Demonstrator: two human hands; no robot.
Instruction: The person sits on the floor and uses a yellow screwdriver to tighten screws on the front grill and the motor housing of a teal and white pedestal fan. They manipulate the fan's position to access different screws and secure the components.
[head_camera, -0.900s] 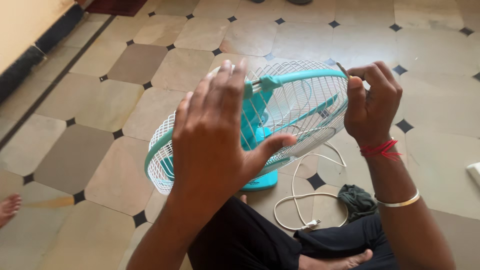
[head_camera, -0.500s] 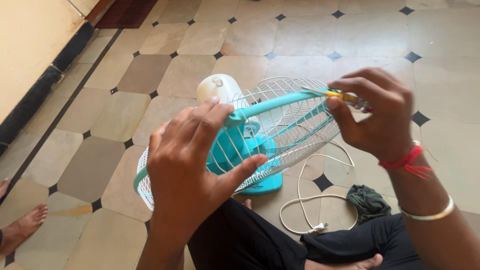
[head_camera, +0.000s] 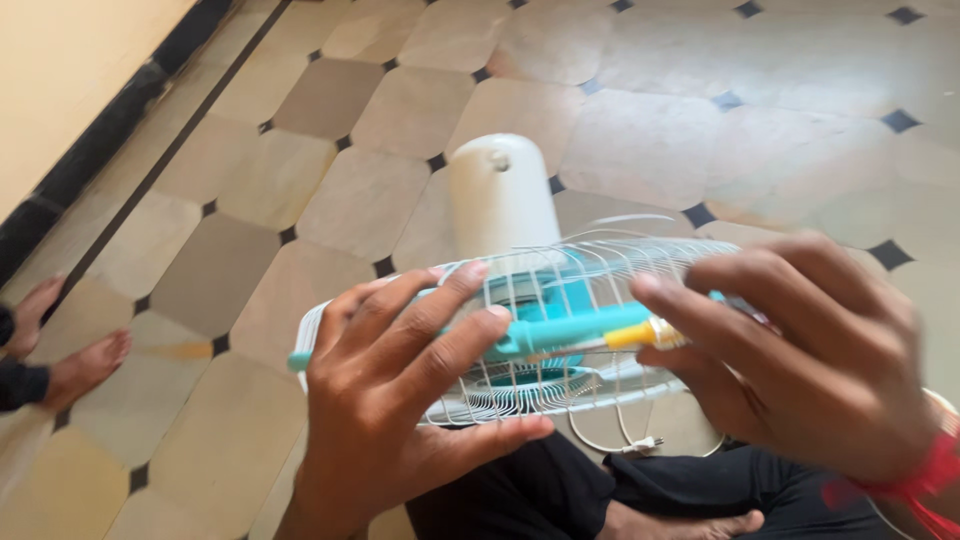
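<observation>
Far left: bare feet (head_camera: 62, 345) of another person on the tiled floor (head_camera: 250, 290). Left hand (head_camera: 395, 400), fingers curled around the teal rim (head_camera: 560, 330) of a table fan (head_camera: 545, 320), thumb under the white wire guard (head_camera: 520, 395). Fan tilted, held above the lap, cream motor housing (head_camera: 500, 195) pointing away. Right hand (head_camera: 800, 360) closed around a yellow-tipped tool (head_camera: 640, 333) touching the rim. Below, white cord and plug (head_camera: 640, 443) on the floor

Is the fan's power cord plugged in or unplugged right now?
Unplugged. The white cord's plug lies loose on the tiled floor, below the fan's wire guard.
</observation>
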